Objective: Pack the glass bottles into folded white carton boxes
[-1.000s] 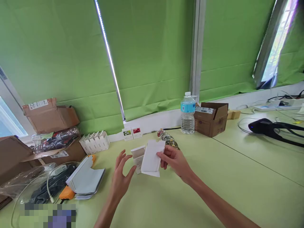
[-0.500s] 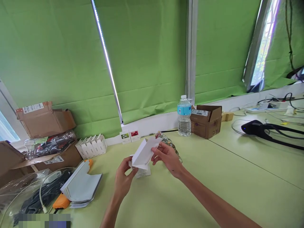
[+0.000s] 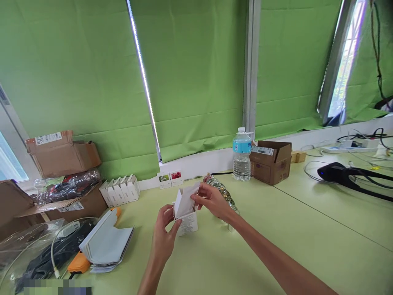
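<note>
My left hand (image 3: pixel 166 231) grips a small white box (image 3: pixel 188 224) by its sides, between thumb and fingers. One face of the box carries fine grey print. Pinched in my right hand (image 3: pixel 213 200) is a folded white paper insert (image 3: pixel 186 200), standing up at an angle out of the box's top. The lower end of the insert is hidden by the box. Behind my right wrist lies a row of small shiny, glass-like round pieces (image 3: pixel 225 194), partly covered by the hand.
Several white boxes (image 3: pixel 121 191) stand in a row at left, near folded white sheets (image 3: pixel 107 241) and brown cartons (image 3: pixel 63 153). Two picture cards (image 3: pixel 170 179) lean on the wall. A water bottle (image 3: pixel 242 155), an open carton (image 3: pixel 270 164) and a black headset (image 3: pixel 337 172) are rightward.
The insert has tipped more upright and lower, against the box. The printed face of the box now shows more. Both hands remain closed on them; the view has shifted slightly.
</note>
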The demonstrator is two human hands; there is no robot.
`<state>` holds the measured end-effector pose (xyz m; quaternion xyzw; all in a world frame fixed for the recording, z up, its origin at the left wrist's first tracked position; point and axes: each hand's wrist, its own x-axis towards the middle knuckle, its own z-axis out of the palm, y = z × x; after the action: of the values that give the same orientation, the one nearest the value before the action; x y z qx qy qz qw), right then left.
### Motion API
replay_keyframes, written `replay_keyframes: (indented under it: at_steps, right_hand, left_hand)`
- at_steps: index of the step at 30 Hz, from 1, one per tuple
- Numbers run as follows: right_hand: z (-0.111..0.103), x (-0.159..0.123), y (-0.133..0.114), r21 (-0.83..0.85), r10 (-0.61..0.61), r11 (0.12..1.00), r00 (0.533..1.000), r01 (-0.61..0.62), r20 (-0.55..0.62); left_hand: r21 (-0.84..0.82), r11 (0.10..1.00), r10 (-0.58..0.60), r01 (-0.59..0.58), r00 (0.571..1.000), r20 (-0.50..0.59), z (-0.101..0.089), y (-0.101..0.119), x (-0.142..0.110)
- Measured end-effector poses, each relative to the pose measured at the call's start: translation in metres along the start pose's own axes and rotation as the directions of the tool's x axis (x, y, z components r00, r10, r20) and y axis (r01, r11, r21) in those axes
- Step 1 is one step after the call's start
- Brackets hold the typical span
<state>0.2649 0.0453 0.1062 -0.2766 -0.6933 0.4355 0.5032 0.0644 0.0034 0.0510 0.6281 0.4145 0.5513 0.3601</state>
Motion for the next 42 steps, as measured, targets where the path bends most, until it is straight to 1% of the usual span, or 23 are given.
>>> replay_keyframes:
  at_steps: [2, 5, 9, 11, 12, 14, 17, 19, 23, 25, 29, 34, 37, 40, 42]
  right_hand:
    - [-0.003, 0.000, 0.000, -0.079, -0.005, 0.997, 1.000, 0.003, -0.022]
    - [-0.004, 0.000, -0.002, -0.185, -0.022, 0.983, 0.998, 0.012, -0.051]
    - [-0.001, 0.000, -0.010, -0.319, -0.021, 0.948, 0.999, 0.009, -0.034]
    - [0.000, 0.001, -0.015, -0.361, -0.038, 0.932, 0.997, 0.009, -0.072]
    - [0.000, 0.001, -0.018, -0.377, -0.065, 0.926, 0.993, 0.023, -0.098]
    - [0.002, 0.003, -0.024, -0.424, -0.155, 0.901, 0.980, 0.089, -0.123]
    - [0.004, 0.008, -0.034, -0.541, -0.313, 0.810, 0.947, 0.227, -0.071]
    - [0.006, 0.011, -0.039, -0.596, -0.355, 0.756, 0.934, 0.271, -0.026]
    - [0.006, 0.016, -0.042, -0.636, -0.306, 0.722, 0.950, 0.273, 0.061]
    - [0.006, 0.017, -0.042, -0.653, -0.310, 0.701, 0.947, 0.286, 0.083]
    - [0.008, 0.016, -0.043, -0.705, -0.340, 0.635, 0.934, 0.316, 0.112]
    - [0.014, 0.014, -0.041, -0.786, -0.350, 0.527, 0.925, 0.325, 0.148]
    - [0.015, 0.013, -0.039, -0.802, -0.339, 0.505, 0.928, 0.318, 0.155]
    - [0.014, 0.014, -0.039, -0.815, -0.319, 0.495, 0.936, 0.300, 0.150]
    - [0.015, 0.014, -0.040, -0.829, -0.318, 0.471, 0.934, 0.302, 0.160]
  left_hand:
    - [0.058, 0.997, 0.044, -0.043, 0.999, -0.009, 0.001, -0.003, -0.001]
    - [0.125, 0.987, 0.102, -0.102, 0.995, 0.004, 0.002, -0.006, -0.002]
    - [0.153, 0.980, 0.129, -0.129, 0.992, 0.009, 0.002, -0.008, -0.001]
    - [0.174, 0.976, 0.135, -0.133, 0.991, 0.003, 0.002, -0.010, 0.000]
    - [0.186, 0.973, 0.139, -0.137, 0.990, -0.002, 0.002, -0.011, 0.000]
    - [0.208, 0.968, 0.147, -0.141, 0.989, -0.011, 0.002, -0.014, 0.000]
    - [0.212, 0.967, 0.149, -0.139, 0.988, -0.032, 0.004, -0.017, 0.000]
    - [0.205, 0.970, 0.142, -0.130, 0.989, -0.043, 0.004, -0.018, 0.000]
    - [0.213, 0.972, 0.116, -0.104, 0.992, -0.047, 0.005, -0.019, -0.002]
    - [0.220, 0.973, 0.088, -0.074, 0.995, -0.053, 0.005, -0.020, -0.003]
    - [0.213, 0.977, 0.014, 0.002, 0.997, -0.073, 0.006, -0.023, -0.005]
    - [0.161, 0.986, -0.031, 0.037, 0.999, -0.039, 0.007, -0.029, -0.006]
    - [0.122, 0.990, -0.067, 0.070, 0.997, -0.032, 0.007, -0.031, -0.006]
    - [0.107, 0.992, -0.062, 0.064, 0.998, -0.016, 0.006, -0.032, -0.006]
    - [0.109, 0.992, -0.062, 0.063, 0.998, -0.010, 0.006, -0.033, -0.006]
